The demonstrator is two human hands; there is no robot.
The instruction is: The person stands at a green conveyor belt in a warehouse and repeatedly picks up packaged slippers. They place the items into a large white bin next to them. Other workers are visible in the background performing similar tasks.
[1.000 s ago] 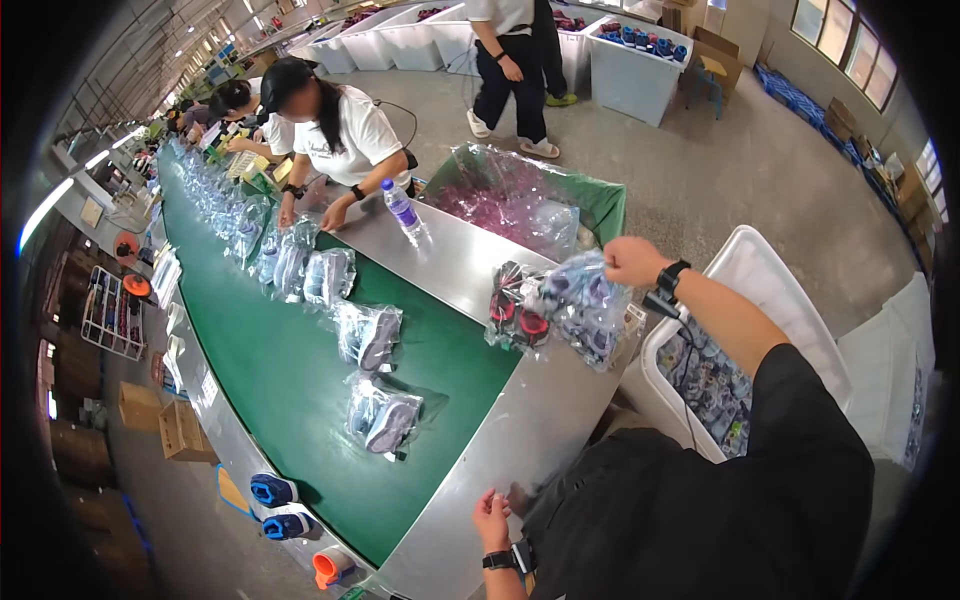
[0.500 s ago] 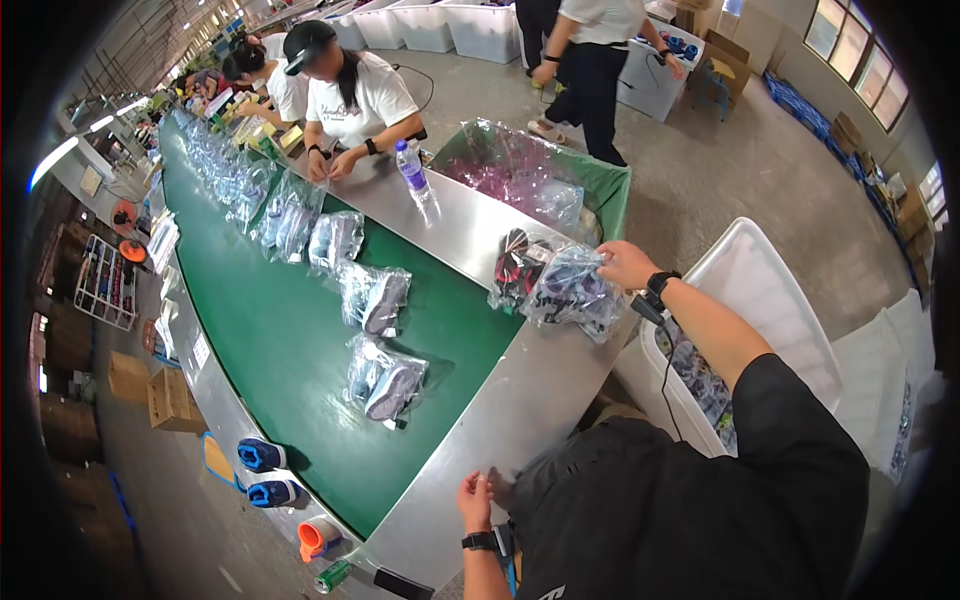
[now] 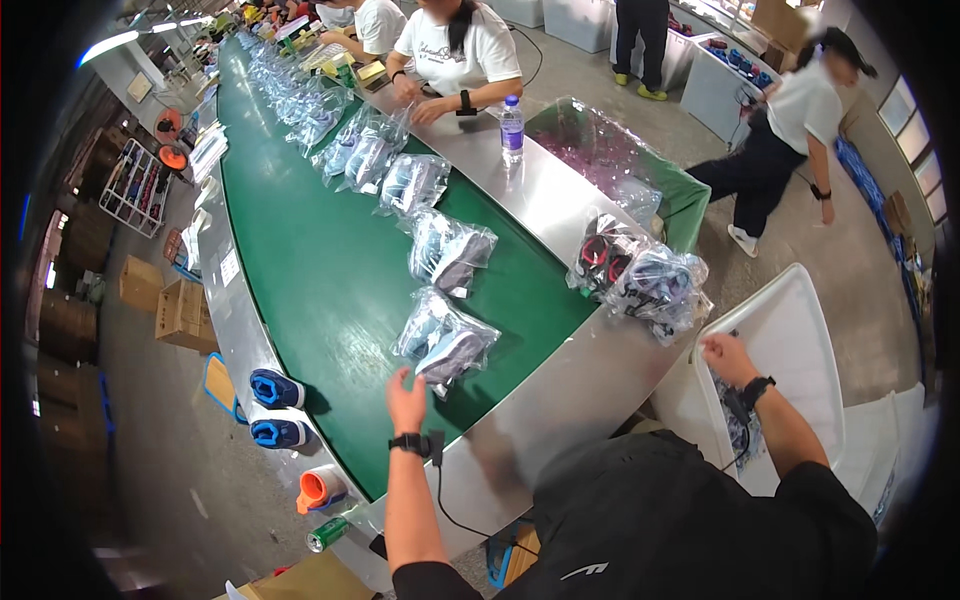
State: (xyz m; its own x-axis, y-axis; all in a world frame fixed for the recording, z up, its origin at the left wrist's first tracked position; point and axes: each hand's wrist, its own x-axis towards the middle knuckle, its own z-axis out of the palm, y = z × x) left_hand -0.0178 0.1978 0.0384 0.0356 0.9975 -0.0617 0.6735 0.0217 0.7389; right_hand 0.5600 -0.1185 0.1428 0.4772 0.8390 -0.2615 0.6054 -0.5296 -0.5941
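Observation:
My left hand [image 3: 406,402] reaches over the green conveyor belt [image 3: 300,290], fingers stretched out and open. Its fingertips are at the near edge of a clear plastic bag with a pair of light blue and grey shoes [image 3: 447,342]; whether they touch is hard to tell. Open and holding nothing, my right hand [image 3: 729,359] hovers by the white bin [image 3: 795,345], its fingers loosely bent. Just beyond it, a bagged pair of blue-grey shoes [image 3: 662,285] lies on the metal ledge [image 3: 545,385], beside bagged black and red shoes [image 3: 603,255].
More bagged shoes [image 3: 452,250] line the belt. On the left ledge are two navy shoes [image 3: 276,388], an orange cup [image 3: 318,488] and a green can [image 3: 327,534]. A water bottle [image 3: 512,128] stands near a seated co-worker [image 3: 455,55]. Another person [image 3: 790,130] walks behind a green-lined bin [image 3: 690,205].
My right hand has let go of the bagged shoes on the ledge and drawn back toward the white bin. My left hand has moved forward over the belt. The view has shifted.

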